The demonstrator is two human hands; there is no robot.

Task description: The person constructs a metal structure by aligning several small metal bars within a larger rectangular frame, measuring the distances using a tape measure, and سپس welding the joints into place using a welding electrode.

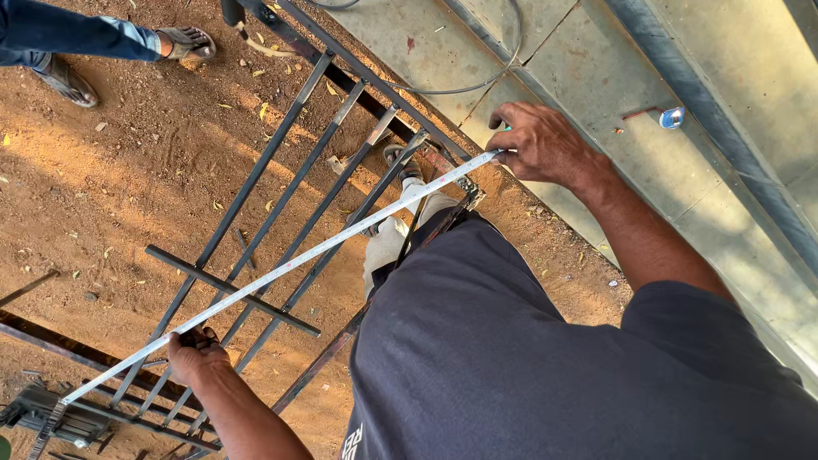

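A white measuring tape stretches diagonally across a dark metal grille lying on reddish dirt ground. The right hand has its fingers closed over the tape's upper end near the concrete slab. The left hand pinches the tape lower down. A small blue object lies on the slab. Another person's sandalled foot stands at top left.

tape case hidden, bystander cropped

Sunlit reddish dirt ground from nine to twelve o'clock; grey concrete slab with black cable toward one.
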